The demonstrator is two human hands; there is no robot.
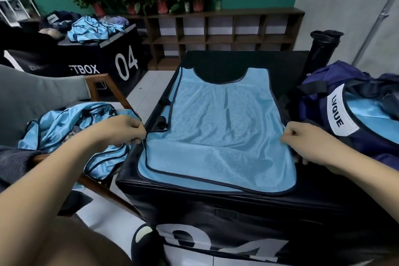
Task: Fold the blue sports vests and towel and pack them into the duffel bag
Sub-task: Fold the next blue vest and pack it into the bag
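Observation:
A light blue mesh sports vest [220, 127] with dark trim lies spread flat on a black padded box [216, 201], neck hole away from me. My left hand [123, 129] pinches the vest's left edge about halfway down. My right hand [302, 138] pinches its right edge at the same height. A navy duffel bag [336, 97] stands open at the right, with folded light blue fabric [364, 112] inside. Several loose blue vests [71, 129] lie heaped on a wooden chair at the left.
A second black box marked 04 [125, 62] stands at the back left, with more blue vests [90, 28] and dark clothes on it. A wooden shelf [216, 32] with potted plants lines the green wall. A black tube [323, 45] stands behind the bag.

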